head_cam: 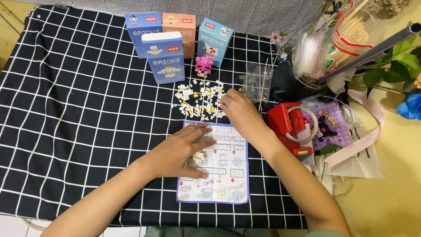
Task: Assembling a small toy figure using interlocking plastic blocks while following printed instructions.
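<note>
Head view: left hand [177,151] flat, open, pressing instruction sheet [215,164] near small white brick build [200,155]. Right hand [239,109] reaching into loose brick pile [199,100] farther back; fingertips hidden, cannot tell grip. Best: pinch one brick, keep sheet pinned.

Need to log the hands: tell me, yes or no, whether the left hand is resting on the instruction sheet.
Yes, the left hand lies flat on the instruction sheet, beside a small white brick build.

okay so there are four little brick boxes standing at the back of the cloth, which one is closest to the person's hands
The blue box with the open white top flap. It stands in front of the other three, a step closer to the scattered white bricks and to both hands; the darker blue, peach and light blue boxes stand behind it.
</note>
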